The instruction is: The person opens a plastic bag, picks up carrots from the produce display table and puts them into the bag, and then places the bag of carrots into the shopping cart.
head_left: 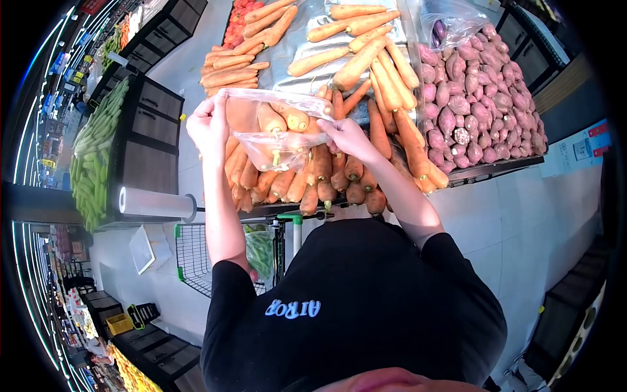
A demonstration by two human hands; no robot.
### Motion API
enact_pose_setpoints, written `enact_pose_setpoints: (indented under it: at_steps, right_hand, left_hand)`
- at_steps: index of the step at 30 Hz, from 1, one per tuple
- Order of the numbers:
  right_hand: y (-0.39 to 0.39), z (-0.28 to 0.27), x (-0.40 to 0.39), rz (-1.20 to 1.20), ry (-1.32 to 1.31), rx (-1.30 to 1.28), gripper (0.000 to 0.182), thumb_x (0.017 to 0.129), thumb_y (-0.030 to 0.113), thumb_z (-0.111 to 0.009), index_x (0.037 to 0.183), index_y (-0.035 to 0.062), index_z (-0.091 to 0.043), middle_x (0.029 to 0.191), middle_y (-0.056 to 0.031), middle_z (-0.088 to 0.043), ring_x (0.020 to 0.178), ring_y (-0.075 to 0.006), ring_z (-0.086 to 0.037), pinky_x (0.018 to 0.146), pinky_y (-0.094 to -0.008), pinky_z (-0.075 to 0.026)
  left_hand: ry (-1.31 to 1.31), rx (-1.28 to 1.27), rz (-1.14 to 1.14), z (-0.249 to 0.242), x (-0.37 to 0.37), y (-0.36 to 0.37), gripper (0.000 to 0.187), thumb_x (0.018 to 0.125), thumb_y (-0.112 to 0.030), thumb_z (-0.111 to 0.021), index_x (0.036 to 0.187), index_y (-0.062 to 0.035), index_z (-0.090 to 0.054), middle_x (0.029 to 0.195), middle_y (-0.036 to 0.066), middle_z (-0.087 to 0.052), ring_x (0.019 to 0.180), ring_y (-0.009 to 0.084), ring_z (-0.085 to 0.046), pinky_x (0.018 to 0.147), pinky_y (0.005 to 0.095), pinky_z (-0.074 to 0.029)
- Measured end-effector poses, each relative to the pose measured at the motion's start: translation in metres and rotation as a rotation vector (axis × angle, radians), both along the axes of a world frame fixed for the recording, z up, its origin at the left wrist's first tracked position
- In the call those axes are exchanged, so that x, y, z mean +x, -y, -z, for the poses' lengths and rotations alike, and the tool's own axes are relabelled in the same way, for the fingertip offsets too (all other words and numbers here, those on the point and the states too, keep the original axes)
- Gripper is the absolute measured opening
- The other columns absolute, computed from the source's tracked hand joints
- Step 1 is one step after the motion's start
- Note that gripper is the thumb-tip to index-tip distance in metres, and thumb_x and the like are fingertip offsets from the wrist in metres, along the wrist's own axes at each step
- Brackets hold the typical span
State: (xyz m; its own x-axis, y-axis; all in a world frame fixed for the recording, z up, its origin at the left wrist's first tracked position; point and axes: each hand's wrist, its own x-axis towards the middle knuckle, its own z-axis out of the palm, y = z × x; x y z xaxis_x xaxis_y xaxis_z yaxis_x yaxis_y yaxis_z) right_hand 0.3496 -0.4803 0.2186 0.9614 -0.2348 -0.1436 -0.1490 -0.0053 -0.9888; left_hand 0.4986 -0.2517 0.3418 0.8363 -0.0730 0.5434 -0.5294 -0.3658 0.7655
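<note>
A clear plastic bag (271, 147) with a few carrots (287, 118) inside is stretched between both hands above the carrot display. My left hand (210, 124) is closed on the bag's left edge, near its top corner. On the right edge of the bag, the fingers of my right hand (345, 138) pinch the plastic. Below and behind the bag lies a pile of loose orange carrots (320, 171). More carrots (358, 64) rest on a shiny sheet farther back.
Purple-red sweet potatoes (470, 108) fill the display's right side; tomatoes (239, 23) lie at the back left. A shopping cart (194, 256) holding bagged green vegetables (259, 251) stands at lower left. Left are a plastic bag roll (155, 202) and a stand of long green vegetables (98, 153).
</note>
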Motion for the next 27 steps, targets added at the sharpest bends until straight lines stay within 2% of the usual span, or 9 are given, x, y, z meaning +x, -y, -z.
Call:
enact_pose_setpoints:
  at_steps: [2,5,7,10,13,16,20,25,27]
  right_hand:
    - [0.012,0.01,0.014,-0.06,0.079,-0.113,0.056,0.098,0.048,-0.058,0.064,0.0026,-0.06,0.057,-0.0013,-0.056,0.051,-0.0101,-0.053,0.05,-0.0254,-0.04]
    - [0.029,-0.019,0.029,-0.025,0.216,-0.235,0.052,0.098,0.041,-0.058,0.063,0.0031,-0.059,0.056,-0.0008,-0.055,0.05,-0.0093,-0.051,0.049,-0.0252,-0.038]
    - [0.033,-0.073,0.038,0.101,0.245,-0.177,0.05,0.098,0.039,-0.058,0.064,0.003,-0.062,0.055,-0.0017,-0.056,0.05,-0.0108,-0.052,0.05,-0.0271,-0.04]
    - [0.022,-0.114,0.048,0.05,0.265,-0.174,0.051,0.098,0.037,-0.056,0.062,0.0016,-0.062,0.056,-0.0064,-0.06,0.055,-0.0148,-0.06,0.056,-0.0305,-0.047]
    - [0.015,-0.08,0.05,0.07,0.391,-0.507,0.054,0.099,0.039,-0.055,0.059,0.0033,-0.06,0.055,-0.0047,-0.059,0.055,-0.0129,-0.059,0.055,-0.0296,-0.046]
    - [0.023,-0.049,0.019,0.083,0.266,-0.299,0.057,0.101,0.041,-0.053,0.059,0.0041,-0.061,0.053,-0.0034,-0.057,0.053,-0.0119,-0.058,0.053,-0.0282,-0.045]
    - [0.029,-0.031,-0.01,0.18,0.128,-0.13,0.053,0.102,0.04,-0.053,0.065,0.003,-0.062,0.056,-0.0022,-0.058,0.05,-0.0106,-0.054,0.051,-0.027,-0.043]
    - [0.029,-0.001,-0.043,0.139,0.217,-0.097,0.047,0.102,0.038,-0.055,0.072,0.0026,-0.062,0.06,0.0002,-0.057,0.054,-0.0084,-0.051,0.053,-0.0249,-0.041]
    - [0.026,0.007,-0.064,0.182,0.166,-0.114,0.045,0.102,0.037,-0.056,0.073,0.0033,-0.062,0.06,0.0009,-0.057,0.054,-0.0079,-0.05,0.054,-0.0253,-0.041]
  left_hand:
    - [0.019,-0.021,-0.002,0.006,0.014,0.001,0.023,0.09,-0.023,-0.075,0.088,-0.0001,-0.076,0.058,-0.003,-0.052,0.058,0.0026,-0.044,0.054,0.0229,-0.038]
    - [-0.013,-0.019,-0.035,-0.002,0.013,-0.001,0.023,0.091,-0.021,-0.074,0.086,0.001,-0.075,0.06,-0.004,-0.055,0.059,0.0023,-0.044,0.055,0.0223,-0.038]
    - [-0.049,-0.089,-0.008,-0.005,0.011,-0.004,0.023,0.092,-0.019,-0.072,0.085,0.0022,-0.075,0.062,-0.005,-0.057,0.06,0.0021,-0.044,0.056,0.0218,-0.039]
    - [-0.08,-0.265,0.061,-0.005,0.006,-0.01,0.023,0.094,-0.016,-0.07,0.085,0.0052,-0.073,0.067,-0.007,-0.059,0.064,0.0018,-0.045,0.058,0.0208,-0.039]
    - [-0.283,-0.364,0.173,0.008,-0.009,-0.009,0.017,0.092,-0.014,-0.072,0.087,0.0021,-0.075,0.074,-0.003,-0.065,0.067,0.0037,-0.051,0.064,0.0205,-0.043]
    - [-0.409,-0.424,0.332,0.023,-0.031,0.001,0.015,0.09,-0.011,-0.072,0.098,0.0025,-0.075,0.091,0.004,-0.073,0.082,0.0065,-0.063,0.077,0.0217,-0.049]
    - [-0.581,-0.577,0.462,0.024,-0.049,0.014,0.016,0.093,-0.01,-0.069,0.102,0.0026,-0.073,0.092,0.003,-0.072,0.078,0.0061,-0.062,0.072,0.0204,-0.048]
    - [-0.845,-0.511,0.525,0.026,-0.04,0.012,0.016,0.094,-0.015,-0.069,0.102,-0.0015,-0.071,0.086,-0.001,-0.069,0.069,0.0031,-0.058,0.059,0.0173,-0.043]
    - [-0.815,-0.559,0.524,0.033,-0.043,0.018,0.017,0.093,-0.015,-0.07,0.103,-0.0018,-0.071,0.087,-0.001,-0.069,0.069,0.0029,-0.058,0.058,0.0169,-0.042]
